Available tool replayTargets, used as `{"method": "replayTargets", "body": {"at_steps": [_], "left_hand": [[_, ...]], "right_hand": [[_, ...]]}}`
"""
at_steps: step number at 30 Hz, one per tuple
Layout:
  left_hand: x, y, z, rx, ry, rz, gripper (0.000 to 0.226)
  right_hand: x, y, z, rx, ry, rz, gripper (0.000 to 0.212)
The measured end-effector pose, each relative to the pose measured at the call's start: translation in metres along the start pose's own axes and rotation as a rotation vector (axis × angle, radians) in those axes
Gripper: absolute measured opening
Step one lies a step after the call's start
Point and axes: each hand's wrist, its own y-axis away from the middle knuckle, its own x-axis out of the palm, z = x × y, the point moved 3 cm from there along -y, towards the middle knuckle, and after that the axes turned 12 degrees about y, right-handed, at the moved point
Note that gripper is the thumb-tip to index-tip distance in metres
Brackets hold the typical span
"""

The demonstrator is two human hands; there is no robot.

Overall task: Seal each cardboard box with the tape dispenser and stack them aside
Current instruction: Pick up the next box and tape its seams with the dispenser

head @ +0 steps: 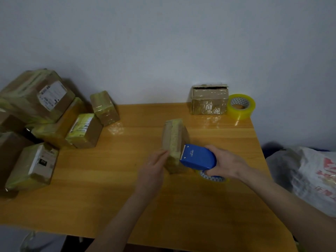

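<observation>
I stand a small cardboard box near the middle of the worktop, its long side running away from me. A band of yellowish tape runs along its top and down the near end.

My left hand rests against the box's near left side. The fingers lie fairly straight along the cardboard, pressing on it rather than wrapped around it.

My right hand grasps the blue tape dispenser, with my fingers curled over its rear end. The dispenser's toothed front edge touches the near right part of the box, on the tape band. The roll loaded in the dispenser shows just below my hand, close to the wood.

At the left edge of the worktop sits a pile of taped boxes, several bearing white labels, leaning on one another and against the wall. One smaller taped box lies tilted at the right side of that pile.

At the far right corner, an open-topped box wrapped in glossy tape stands by the wall. A spare roll of yellow tape lies touching its right side.

Off the worktop to my right lies a white bag with red print.
</observation>
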Motion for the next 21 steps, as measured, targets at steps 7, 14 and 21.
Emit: {"method": "replayTargets", "body": {"at_steps": [7, 14, 21], "left_hand": [[0.024, -0.007, -0.002, 0.007, -0.253, 0.446, 0.077], [0.039, -0.007, -0.011, 0.062, -0.287, 0.444, 0.079], [0.035, -0.008, -0.010, 0.049, -0.256, 0.422, 0.080]], "right_hand": [[-0.009, 0.009, -0.016, -0.040, 0.014, -0.012, 0.076], [-0.013, 0.036, -0.044, -0.019, -0.026, -0.005, 0.077], [-0.016, 0.049, -0.059, -0.017, 0.051, 0.013, 0.074]]}}
